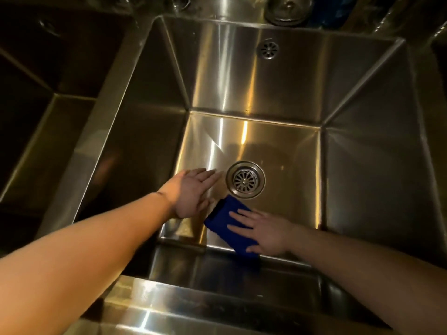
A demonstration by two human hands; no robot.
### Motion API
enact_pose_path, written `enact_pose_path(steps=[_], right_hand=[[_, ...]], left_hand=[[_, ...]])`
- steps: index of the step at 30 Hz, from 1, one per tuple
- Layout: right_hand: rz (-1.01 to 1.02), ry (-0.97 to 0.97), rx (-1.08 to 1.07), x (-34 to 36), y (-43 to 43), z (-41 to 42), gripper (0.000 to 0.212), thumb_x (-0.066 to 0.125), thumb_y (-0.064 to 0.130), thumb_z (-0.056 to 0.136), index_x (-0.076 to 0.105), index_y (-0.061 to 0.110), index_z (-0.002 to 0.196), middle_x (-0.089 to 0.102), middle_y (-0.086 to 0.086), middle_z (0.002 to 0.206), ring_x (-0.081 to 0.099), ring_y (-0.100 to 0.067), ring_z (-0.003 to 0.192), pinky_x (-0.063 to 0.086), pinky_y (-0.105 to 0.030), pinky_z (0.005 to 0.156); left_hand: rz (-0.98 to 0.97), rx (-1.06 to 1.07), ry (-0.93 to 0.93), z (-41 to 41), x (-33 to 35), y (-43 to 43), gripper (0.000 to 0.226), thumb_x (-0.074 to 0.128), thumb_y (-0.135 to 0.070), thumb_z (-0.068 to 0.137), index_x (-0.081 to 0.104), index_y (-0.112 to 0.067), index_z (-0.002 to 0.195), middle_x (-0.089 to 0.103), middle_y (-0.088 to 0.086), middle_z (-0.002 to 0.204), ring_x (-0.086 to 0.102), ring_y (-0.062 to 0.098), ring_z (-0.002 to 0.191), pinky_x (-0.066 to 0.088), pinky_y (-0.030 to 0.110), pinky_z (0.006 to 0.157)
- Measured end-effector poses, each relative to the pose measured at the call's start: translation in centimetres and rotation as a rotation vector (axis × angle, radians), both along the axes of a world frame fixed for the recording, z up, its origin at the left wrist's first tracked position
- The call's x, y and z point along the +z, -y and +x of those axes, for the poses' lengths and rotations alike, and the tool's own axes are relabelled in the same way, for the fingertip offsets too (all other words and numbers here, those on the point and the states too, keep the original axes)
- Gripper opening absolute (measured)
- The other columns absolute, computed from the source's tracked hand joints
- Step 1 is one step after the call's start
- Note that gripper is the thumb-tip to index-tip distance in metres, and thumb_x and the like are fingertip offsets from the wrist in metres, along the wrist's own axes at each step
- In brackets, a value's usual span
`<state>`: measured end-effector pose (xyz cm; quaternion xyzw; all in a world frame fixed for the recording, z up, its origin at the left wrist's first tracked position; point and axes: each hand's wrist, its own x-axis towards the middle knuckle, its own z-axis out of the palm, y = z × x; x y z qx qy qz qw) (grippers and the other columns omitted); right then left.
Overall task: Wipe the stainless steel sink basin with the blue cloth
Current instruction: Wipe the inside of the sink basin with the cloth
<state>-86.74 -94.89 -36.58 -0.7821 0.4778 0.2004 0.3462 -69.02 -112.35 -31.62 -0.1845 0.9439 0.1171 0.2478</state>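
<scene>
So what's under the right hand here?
The blue cloth, pressed flat on the sink floor near the drain by the right hand. The steel beneath the cloth is covered.

Blue cloth [229, 226] partly hidden under right hand [263, 232], round metal strainer [289, 8] cropped at top

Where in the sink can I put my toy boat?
The basin floor is bare behind and right of the drain. The near side is crowded: left hand, right hand flat on the blue cloth.
</scene>
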Motion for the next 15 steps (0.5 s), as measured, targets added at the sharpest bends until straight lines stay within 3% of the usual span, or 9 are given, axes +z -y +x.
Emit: enact_pose_path(steps=[5, 10, 15], right_hand=[[0.050, 0.050, 0.013, -2.4, 0.2, 1.0, 0.069, 0.037, 0.041, 0.100, -0.008, 0.027, 0.151, -0.020, 0.002, 0.158, -0.019, -0.019, 0.144, -0.005, -0.042, 0.119], [-0.005, 0.106, 0.152, -2.9, 1.9, 2.6, 0.066, 0.040, 0.032, 0.099, 0.002, 0.028, 0.152, -0.010, 0.004, 0.160, -0.015, -0.019, 0.145, -0.014, -0.037, 0.113], [-0.147, 0.073, 0.270, -3.9, 5.7, 8.7, 0.064, 0.041, 0.034, 0.094, 0.015, 0.027, 0.152, 0.003, 0.003, 0.161, -0.005, -0.019, 0.147, -0.001, -0.046, 0.118]], left_hand=[[0.013, 0.169, -0.104, 0.8, 0.2, 0.6, 0.071, 0.037, -0.051, 0.096, 0.004, -0.026, 0.153, 0.018, 0.002, 0.159, 0.020, 0.021, 0.145, 0.021, 0.039, 0.117], [0.027, 0.308, -0.218, 1.4, -0.4, 1.9, 0.072, 0.049, -0.044, 0.093, 0.015, -0.022, 0.152, 0.028, 0.007, 0.155, 0.031, 0.027, 0.140, 0.029, 0.039, 0.114], [0.002, 0.308, -0.205, 1.3, -0.8, 1.9, 0.070, 0.046, -0.046, 0.094, 0.014, -0.023, 0.152, 0.024, 0.005, 0.157, 0.028, 0.025, 0.141, 0.027, 0.037, 0.114]])
